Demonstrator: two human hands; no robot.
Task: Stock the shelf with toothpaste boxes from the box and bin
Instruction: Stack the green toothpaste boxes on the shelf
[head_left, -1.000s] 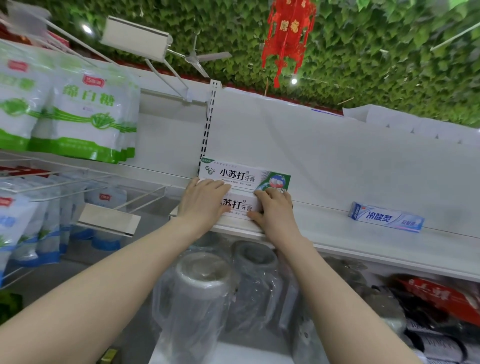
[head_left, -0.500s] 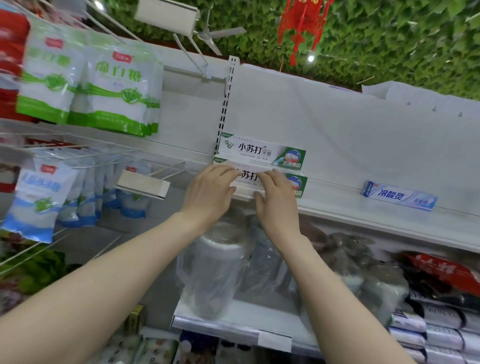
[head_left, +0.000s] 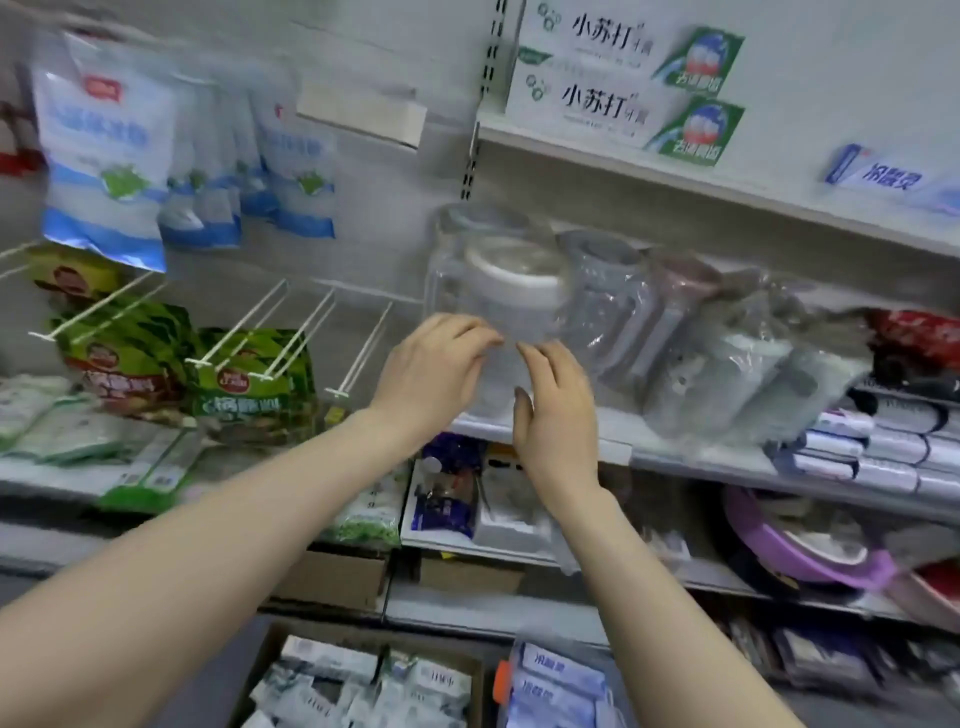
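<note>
Toothpaste boxes (head_left: 618, 88): 2 stacked on the shelf (head_left: 597, 156) upper right, more left in box (head_left: 262, 660) and bin (head_left: 519, 654) at bottom; left hand (head_left: 431, 369) and right hand (head_left: 558, 410) empty, loosely open

What we can't really make out
The top edge chops our upper green-and-white toothpaste box (head_left: 623, 36), and the blue toothpaste box (head_left: 878, 179) runs off the right edge, all smeared. The cardboard box (head_left: 258, 669) and bin (head_left: 502, 682) get cut at the bottom, and we can't read their packs. Our left hand (head_left: 431, 371) and right hand (head_left: 558, 415) cover the lower half of the wrapped jug (head_left: 511, 283).
</note>
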